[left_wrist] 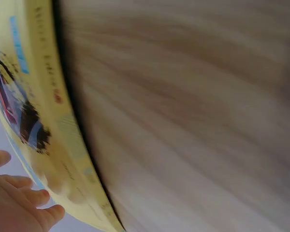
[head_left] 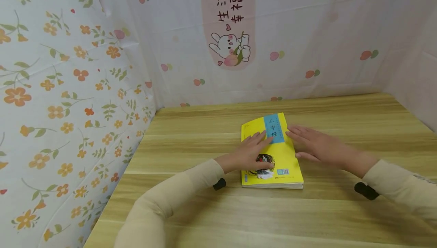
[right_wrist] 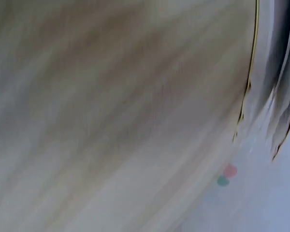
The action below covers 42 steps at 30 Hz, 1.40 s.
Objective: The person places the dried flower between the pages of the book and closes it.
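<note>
A yellow paperback book (head_left: 288, 153) with a blue title strip and a dark round picture lies closed on the wooden table. Over its left half stretches my left hand (head_left: 250, 153), fingers spread and thumb across the picture. The left wrist view shows the book's spine (left_wrist: 63, 111) and the left hand's fingers (left_wrist: 26, 198) above the cover; whether they touch it, I cannot tell. My right hand (head_left: 319, 147) is beside the book's right edge, fingers extended toward it and nothing held. In the right wrist view the book's page edges (right_wrist: 275, 63) show at the right, without the hand.
The wooden table (head_left: 191, 138) extends around the book on all sides. A white curtain (head_left: 293, 24) with fruit prints and a rabbit hangs behind it. Flowered cloth (head_left: 78, 100) covers the left side. A small black wrist piece (head_left: 366, 191) sits under the right forearm.
</note>
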Motion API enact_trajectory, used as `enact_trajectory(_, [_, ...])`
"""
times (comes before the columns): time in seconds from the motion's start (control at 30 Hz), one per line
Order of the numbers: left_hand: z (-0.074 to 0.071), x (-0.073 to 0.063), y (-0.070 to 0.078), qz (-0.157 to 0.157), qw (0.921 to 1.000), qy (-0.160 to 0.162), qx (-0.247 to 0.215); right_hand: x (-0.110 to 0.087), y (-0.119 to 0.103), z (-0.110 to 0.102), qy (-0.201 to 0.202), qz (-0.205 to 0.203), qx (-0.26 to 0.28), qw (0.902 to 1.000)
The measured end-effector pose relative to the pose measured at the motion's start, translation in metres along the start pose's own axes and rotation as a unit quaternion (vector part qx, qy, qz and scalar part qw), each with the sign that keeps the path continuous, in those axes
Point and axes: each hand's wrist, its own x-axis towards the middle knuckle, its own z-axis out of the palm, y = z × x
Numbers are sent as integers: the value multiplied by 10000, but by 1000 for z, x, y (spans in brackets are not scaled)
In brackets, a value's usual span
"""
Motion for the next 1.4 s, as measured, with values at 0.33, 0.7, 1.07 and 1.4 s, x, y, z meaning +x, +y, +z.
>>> enact_trajectory(0.33, [7,-5,-8,-399,9975,-424,406,-4,-25,24,-259,-497,93,9984])
enact_trajectory(0.7, [10,-3,-11,-345,9941,-684,768,-6,-35,34,-667,-402,576,9953])
enact_trajectory(1.07, [8,-2,-7,-337,9920,-738,966,-5,-36,31,-983,-386,588,9927])
enact_trajectory(1.4, [7,-3,-8,-338,9920,-745,964,-1,-36,24,-1049,-284,586,9924])
